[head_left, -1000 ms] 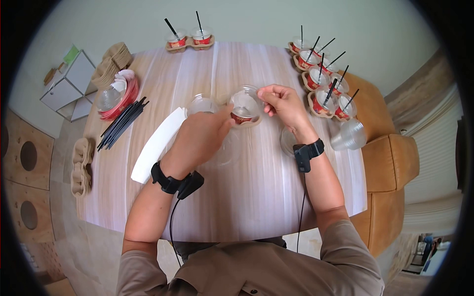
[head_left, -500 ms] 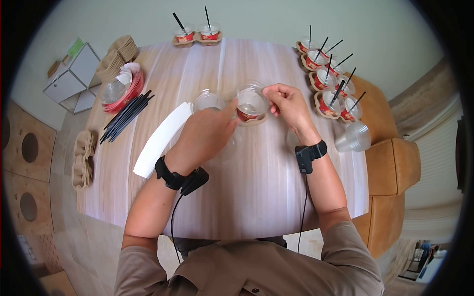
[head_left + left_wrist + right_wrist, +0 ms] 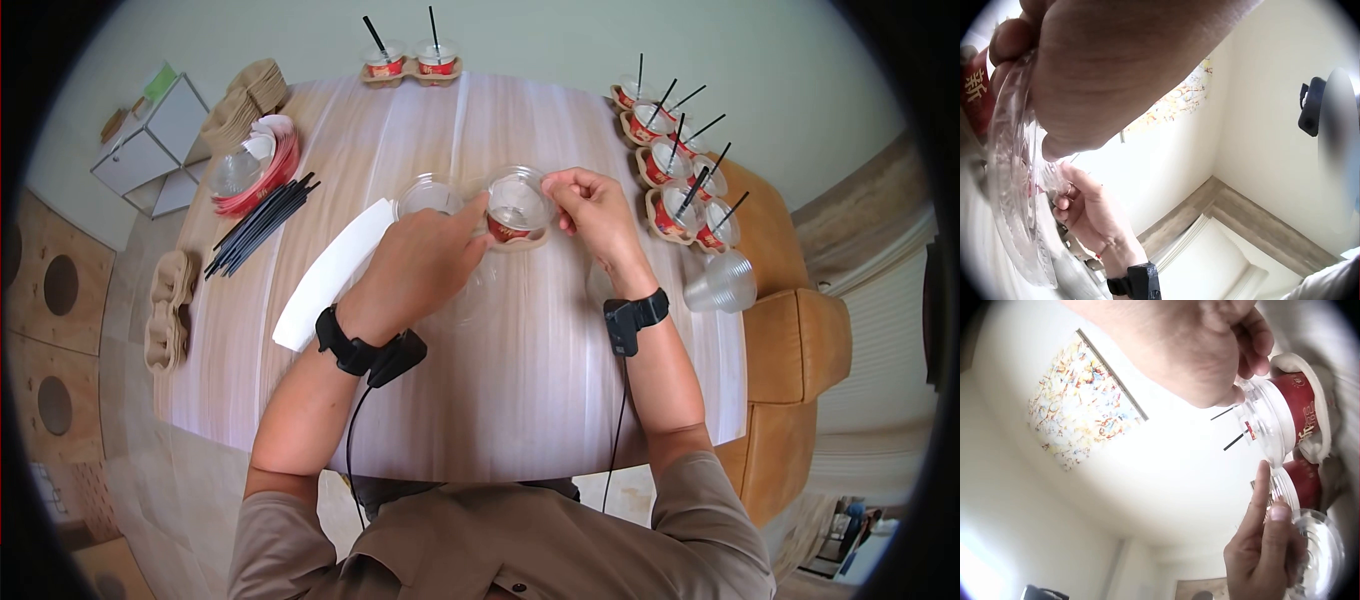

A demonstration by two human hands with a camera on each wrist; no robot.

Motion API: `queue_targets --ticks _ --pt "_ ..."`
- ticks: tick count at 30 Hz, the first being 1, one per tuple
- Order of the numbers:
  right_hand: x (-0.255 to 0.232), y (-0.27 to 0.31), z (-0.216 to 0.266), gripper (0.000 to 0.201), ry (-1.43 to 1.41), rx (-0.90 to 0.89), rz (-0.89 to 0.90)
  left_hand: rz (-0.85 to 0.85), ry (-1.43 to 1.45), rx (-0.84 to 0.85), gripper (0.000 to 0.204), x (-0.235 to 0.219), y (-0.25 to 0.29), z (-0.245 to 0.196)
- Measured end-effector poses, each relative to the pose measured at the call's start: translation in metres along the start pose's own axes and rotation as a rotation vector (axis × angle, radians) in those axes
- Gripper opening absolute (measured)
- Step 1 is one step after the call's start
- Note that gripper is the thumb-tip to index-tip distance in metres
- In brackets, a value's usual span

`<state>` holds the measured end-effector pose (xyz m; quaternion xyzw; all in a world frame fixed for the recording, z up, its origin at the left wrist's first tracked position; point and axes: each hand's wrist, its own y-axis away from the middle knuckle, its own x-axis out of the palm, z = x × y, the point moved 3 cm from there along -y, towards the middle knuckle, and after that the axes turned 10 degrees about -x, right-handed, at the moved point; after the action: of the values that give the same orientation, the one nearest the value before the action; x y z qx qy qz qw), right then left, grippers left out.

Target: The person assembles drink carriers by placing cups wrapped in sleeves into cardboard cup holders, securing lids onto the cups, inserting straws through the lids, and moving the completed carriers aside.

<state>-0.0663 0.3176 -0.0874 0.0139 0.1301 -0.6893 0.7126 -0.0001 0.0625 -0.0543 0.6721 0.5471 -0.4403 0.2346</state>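
In the head view a red paper cup [image 3: 507, 231] sits in a cardboard carrier [image 3: 538, 241], a clear lid [image 3: 521, 200] over its top. My right hand [image 3: 600, 222] pinches the lid's right rim, as the right wrist view also shows at that lid [image 3: 1266, 425]. From the other side my left hand [image 3: 420, 262] touches the lid with a straight index finger. Beside it, a second cup [image 3: 1300, 481] stands in the carrier, its clear top [image 3: 428, 193] partly behind my left hand. Another clear lid [image 3: 1325, 553] lies close to my left hand; whether it touches the fingers is unclear.
White curved strip [image 3: 335, 275] left of my left hand; black straws [image 3: 262, 225], red sleeves [image 3: 268, 180] and stacked carriers [image 3: 245, 100] farther left. Cups with straws stand at the back [image 3: 436, 60] and right [image 3: 668, 160]. Clear cups [image 3: 722, 283] lie nested at the right edge.
The head view has shifted, so the table's objects appear farther right and slightly higher. Both hands stay at the lidded cup, with little visible movement against it.
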Motion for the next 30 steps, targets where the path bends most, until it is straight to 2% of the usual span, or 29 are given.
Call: queue_targets --ticks 11,16,30 --pt "0.0036 -0.0002 -0.0042 0.017 -0.01 0.016 -0.001 -0.021 0.021 0.026 0.045 0.0011 0.0002 0.0016" --pt "0.0012 0.0002 -0.0027 0.016 -0.12 0.084 0.02 -0.003 0.006 0.011 0.046 0.0007 -0.0003 0.0006" --pt "0.0014 -0.0004 -0.0073 0.018 -0.119 0.083 0.037 0.011 0.004 0.003 0.048 0.0021 -0.001 0.0013"
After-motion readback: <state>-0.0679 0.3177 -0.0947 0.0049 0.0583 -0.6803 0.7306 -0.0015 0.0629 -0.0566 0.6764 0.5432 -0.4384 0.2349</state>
